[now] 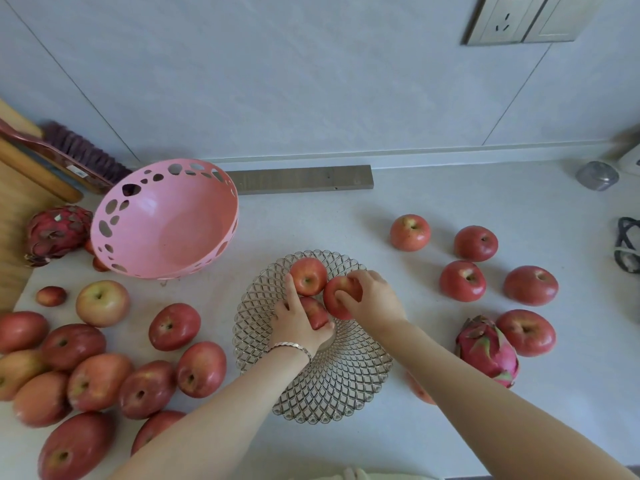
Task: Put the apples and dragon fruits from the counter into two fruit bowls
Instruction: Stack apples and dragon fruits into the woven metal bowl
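Observation:
A clear lattice fruit bowl (346,386) stands in the middle of the counter with three apples in it. My left hand (294,323) grips a red apple (317,311) inside the bowl. My right hand (372,299) holds another apple (337,296) beside it, and a third apple (308,273) lies at the bowl's far side. An empty pink bowl (166,220) with holes stands tilted at the back left. Several apples (97,379) lie at the left, several more apples (464,280) at the right. One dragon fruit (488,351) lies right, another dragon fruit (55,233) far left.
A wooden board (14,216) and a brush (86,154) sit at the far left by the wall. A grey strip (301,180) lies along the back. A small grey lid-like object (597,175) and a dark cord (627,247) sit at the right edge.

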